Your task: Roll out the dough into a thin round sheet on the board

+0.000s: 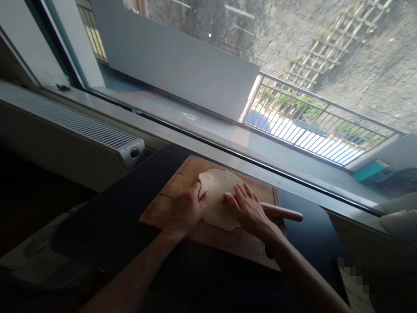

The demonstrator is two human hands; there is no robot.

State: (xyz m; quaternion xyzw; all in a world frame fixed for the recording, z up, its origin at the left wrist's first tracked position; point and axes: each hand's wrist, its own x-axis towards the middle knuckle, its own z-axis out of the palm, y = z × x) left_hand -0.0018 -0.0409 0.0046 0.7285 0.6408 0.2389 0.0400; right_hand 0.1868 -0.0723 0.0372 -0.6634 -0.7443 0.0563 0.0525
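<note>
A flat, pale sheet of dough (pixel 217 206), roughly round with an uneven edge, lies on a wooden cutting board (pixel 169 184). My left hand (pixel 188 206) is at the dough's left edge, thumb and fingers closed on it. Across the right part of the dough is a wooden rolling pin (pixel 282 212), its handle end sticking out past the board's right side. My right hand (pixel 246 208) lies over the pin, fingers curved across it; most of the pin's left part is hidden beneath the hand.
The board rests on a dark table (pixel 124 221) with rounded corners. Behind the table runs a windowsill (pixel 202 152) with large glass above it. A white radiator (pixel 97 130) stands at the left, close to the table. Outside is a metal railing (pixel 312 126).
</note>
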